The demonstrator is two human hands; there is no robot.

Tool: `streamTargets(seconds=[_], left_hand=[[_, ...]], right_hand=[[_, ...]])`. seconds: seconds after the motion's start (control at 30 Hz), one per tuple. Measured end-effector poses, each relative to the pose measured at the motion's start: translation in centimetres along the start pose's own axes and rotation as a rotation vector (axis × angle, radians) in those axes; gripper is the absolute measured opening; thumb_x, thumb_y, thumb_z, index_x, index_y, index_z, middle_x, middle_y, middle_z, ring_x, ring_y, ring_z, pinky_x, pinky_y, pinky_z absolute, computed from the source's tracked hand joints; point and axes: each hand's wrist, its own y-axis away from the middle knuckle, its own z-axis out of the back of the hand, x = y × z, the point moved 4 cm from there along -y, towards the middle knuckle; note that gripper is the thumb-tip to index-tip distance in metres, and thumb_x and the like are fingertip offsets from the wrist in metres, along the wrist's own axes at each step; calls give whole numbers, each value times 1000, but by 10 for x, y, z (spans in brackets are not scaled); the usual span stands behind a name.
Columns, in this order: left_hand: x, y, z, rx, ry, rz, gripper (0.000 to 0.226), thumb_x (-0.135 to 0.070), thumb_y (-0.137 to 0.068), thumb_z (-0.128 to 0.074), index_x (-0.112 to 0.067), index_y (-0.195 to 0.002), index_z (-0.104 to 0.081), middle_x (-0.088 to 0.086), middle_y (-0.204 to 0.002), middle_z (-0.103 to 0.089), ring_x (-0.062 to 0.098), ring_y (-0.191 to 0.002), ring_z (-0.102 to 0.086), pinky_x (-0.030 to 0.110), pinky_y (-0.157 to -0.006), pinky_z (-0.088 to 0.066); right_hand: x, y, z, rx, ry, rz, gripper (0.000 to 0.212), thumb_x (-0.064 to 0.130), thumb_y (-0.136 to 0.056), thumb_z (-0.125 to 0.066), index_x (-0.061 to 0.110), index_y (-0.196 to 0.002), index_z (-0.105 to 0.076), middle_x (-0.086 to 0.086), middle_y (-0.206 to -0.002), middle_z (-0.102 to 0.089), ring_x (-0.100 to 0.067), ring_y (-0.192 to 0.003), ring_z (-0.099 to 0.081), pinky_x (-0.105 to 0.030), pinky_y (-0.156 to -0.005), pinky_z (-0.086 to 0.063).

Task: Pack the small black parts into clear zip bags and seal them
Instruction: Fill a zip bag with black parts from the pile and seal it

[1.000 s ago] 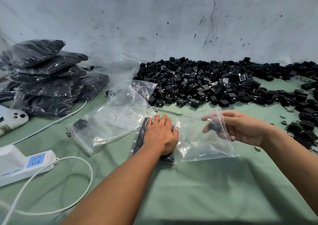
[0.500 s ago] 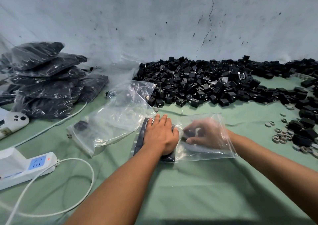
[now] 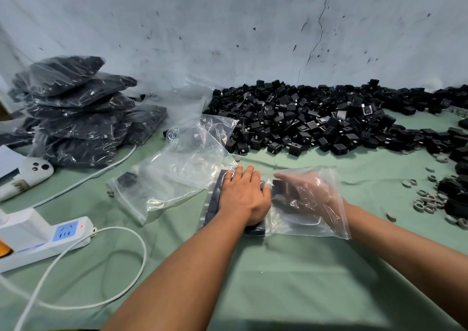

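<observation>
Our left hand (image 3: 244, 199) lies flat, fingers straight, pressing packed black parts (image 3: 215, 199) in the zip bag (image 3: 326, 225). Right hand (image 3: 307, 195) is inside it; grip unclear. Risk: rows shift. Loose pile (image 3: 304, 118) lies beyond.

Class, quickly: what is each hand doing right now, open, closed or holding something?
Left hand: open, fingers flat, pressing the black parts in the zip bag.
Right hand: inside the bag; its grip cannot be told through the plastic.
</observation>
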Motion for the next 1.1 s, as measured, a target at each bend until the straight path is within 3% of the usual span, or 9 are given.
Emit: streamTargets(seconds=[0.07,0.13,0.2,0.37,0.47,0.7,0.9,1.03,1.1], left_hand=[[0,0,0,-2,1,0,67,-48,-106,-15,-15,-164,-12,5,-172,-8,25,-159,-1,47,-129,1],[0,0,-1,-4,4,2,67,-48,-106,-15,-15,-164,-12,5,-172,-8,25,-159,-1,47,-129,1],[0,0,-1,-5,3,-2,67,-47,-106,-16,-15,-164,-11,5,-172,-7,25,-159,-1,47,-129,1],[1,0,0,0,4,-1,67,-48,-106,-17,-15,-165,-10,5,-173,-5,25,-159,0,48,-129,0],[0,1,0,-10,21,-5,66,-47,-106,-18,-16,-164,-9,5,-172,-6,25,-159,-1,48,-129,1],[0,6,4,-48,102,-12,46,-42,-106,-27,-15,-144,-29,15,-166,-26,29,-158,-11,49,-129,-5],[0,5,4,-45,125,-1,38,-40,-106,-28,-14,-134,-31,17,-163,-30,29,-157,-13,50,-128,-7],[-1,5,3,-43,123,-2,39,-40,-106,-29,-15,-135,-31,16,-163,-29,29,-157,-12,50,-128,-7],[-1,5,4,-51,131,-2,42,-40,-106,-30,-14,-138,-31,16,-164,-29,29,-157,-11,50,-128,-7]], right_hand=[[-13,0,7,138,41,-39,51,7,-105,-30,3,-99,-80,-14,-93,-78,-21,-82,-76,-33,-73,-62],[-28,-10,26,280,41,116,32,30,-107,-50,11,-113,-75,-18,-113,-74,-16,-93,-74,-38,-83,-62],[-66,-20,59,247,-46,315,15,27,-99,-67,12,-103,-71,-12,-100,-76,-6,-78,-73,-38,-70,-64],[-64,-16,39,197,-135,556,52,42,-105,-53,-5,-96,-71,0,-83,-69,-11,-58,-61,-35,-54,-57],[-73,-16,52,137,-75,489,20,22,-104,-59,13,-91,-72,-11,-82,-71,-17,-61,-63,-40,-59,-58],[-41,-3,62,101,98,639,16,37,-90,-74,25,-99,-72,29,-76,-54,12,-66,-54,-10,-57,-49],[-45,-1,53,-7,81,673,22,13,-87,-79,-2,-103,-78,-2,-75,-70,0,-63,-57,-17,-59,-54],[-72,-13,43,71,352,354,37,4,-96,-65,11,-131,-69,-14,-108,-69,-29,-94,-66,-42,-85,-55],[-76,-17,34,203,406,368,37,10,-101,-56,13,-137,-63,-14,-111,-66,-27,-91,-59,-40,-83,-51]])
